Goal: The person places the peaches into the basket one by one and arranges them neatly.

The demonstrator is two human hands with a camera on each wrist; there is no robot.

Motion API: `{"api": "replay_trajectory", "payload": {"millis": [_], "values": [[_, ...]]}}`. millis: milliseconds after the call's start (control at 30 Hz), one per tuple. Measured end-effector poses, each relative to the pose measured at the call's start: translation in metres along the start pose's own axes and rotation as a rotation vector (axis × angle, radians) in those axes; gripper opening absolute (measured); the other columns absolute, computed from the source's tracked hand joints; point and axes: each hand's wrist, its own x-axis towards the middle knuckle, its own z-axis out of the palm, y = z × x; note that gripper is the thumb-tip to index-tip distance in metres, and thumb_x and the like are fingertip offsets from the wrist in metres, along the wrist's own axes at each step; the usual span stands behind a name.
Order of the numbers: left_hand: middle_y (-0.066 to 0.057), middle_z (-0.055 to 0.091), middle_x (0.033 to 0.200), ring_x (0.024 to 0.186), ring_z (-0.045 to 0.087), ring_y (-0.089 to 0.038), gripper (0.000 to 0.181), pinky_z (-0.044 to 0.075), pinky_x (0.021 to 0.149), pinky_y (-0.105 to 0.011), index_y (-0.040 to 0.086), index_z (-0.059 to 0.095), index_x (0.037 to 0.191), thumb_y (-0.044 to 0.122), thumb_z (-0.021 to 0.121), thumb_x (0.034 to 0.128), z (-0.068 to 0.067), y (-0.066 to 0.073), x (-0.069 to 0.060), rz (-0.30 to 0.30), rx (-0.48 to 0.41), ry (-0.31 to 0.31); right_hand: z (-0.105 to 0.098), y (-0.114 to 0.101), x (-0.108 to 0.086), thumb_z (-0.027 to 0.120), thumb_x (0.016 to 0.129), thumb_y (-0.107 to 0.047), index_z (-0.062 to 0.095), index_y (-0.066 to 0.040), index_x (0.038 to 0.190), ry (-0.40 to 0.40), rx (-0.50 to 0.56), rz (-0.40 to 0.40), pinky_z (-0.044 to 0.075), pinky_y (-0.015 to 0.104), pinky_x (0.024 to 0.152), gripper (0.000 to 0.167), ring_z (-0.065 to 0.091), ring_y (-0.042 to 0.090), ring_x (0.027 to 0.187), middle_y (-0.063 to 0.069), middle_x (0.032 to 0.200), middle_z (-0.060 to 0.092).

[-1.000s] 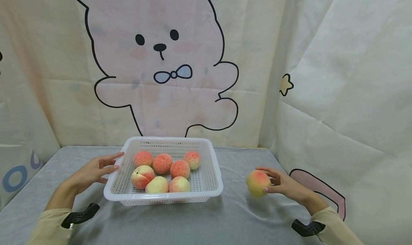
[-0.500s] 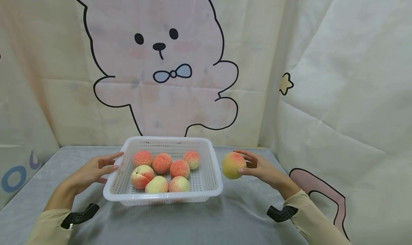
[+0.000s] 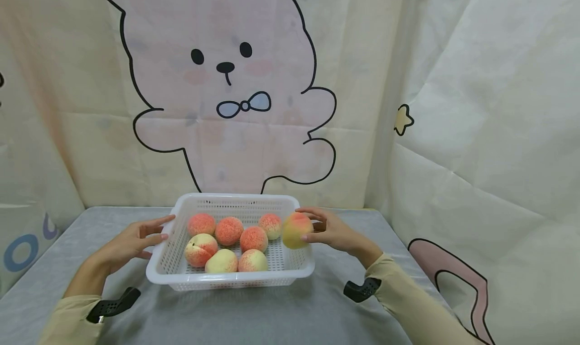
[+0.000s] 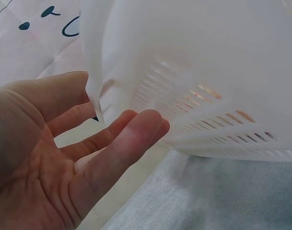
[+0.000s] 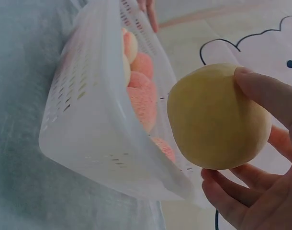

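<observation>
My right hand (image 3: 333, 230) holds a yellow and red peach (image 3: 296, 230) by its side, over the right rim of a white plastic basket (image 3: 226, 280). In the right wrist view the thumb lies on one side of the peach (image 5: 218, 117) and the fingers on the other, with the basket wall (image 5: 88, 115) just beside it. Several peaches (image 3: 228, 230) lie inside the basket, some red, some paler. My left hand (image 3: 129, 244) touches the basket's left rim. Its fingers look relaxed in the left wrist view, with the thumb (image 4: 131, 139) by the outer wall.
A grey cloth (image 3: 254, 315) covers the table under the basket. Behind it hangs a curtain (image 3: 353, 158) with a bear drawing, and another pale curtain (image 3: 489, 133) closes off the right side. Each wrist wears a black camera mount (image 3: 362, 289).
My right hand has carried the peach leftward from the right part of the table, up and over the basket's right rim. The left hand and the basket stay in place.
</observation>
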Motion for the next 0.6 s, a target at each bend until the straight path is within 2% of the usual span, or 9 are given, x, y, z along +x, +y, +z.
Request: {"api": "replay_trajectory", "payload": {"millis": [200,400,600], "values": [[-0.033,0.024,0.162,0.130,0.054,-0.044,0.073,0.061,0.083,-0.051,0.009,0.023,0.161,0.032,0.060,0.1019,0.000,0.002,-0.001,0.002,-0.003,0.005,0.012,0.001,0.016,0.076,0.090,-0.016,0.049,-0.013,0.148,-0.016,-0.070,-0.033,0.056,0.041,0.099,0.063,0.065,0.027,0.118,0.013,0.140,0.062],[-0.033,0.022,0.162,0.129,0.055,-0.043,0.073,0.061,0.083,-0.051,0.009,0.023,0.161,0.031,0.060,0.1020,0.000,0.001,-0.001,0.003,0.000,0.003,0.018,0.002,0.022,0.077,0.089,-0.015,0.052,-0.012,0.144,-0.040,-0.124,-0.036,0.056,0.035,0.089,0.060,0.065,0.022,0.113,0.010,0.135,0.066],[-0.033,0.023,0.163,0.128,0.057,-0.042,0.074,0.061,0.083,-0.051,0.010,0.023,0.161,0.032,0.060,0.1017,0.000,-0.001,0.001,0.004,0.008,0.010,0.020,0.004,0.028,0.078,0.089,-0.017,0.053,-0.012,0.143,-0.040,-0.151,-0.019,0.055,0.033,0.087,0.059,0.065,0.019,0.109,0.010,0.134,0.067]]}}
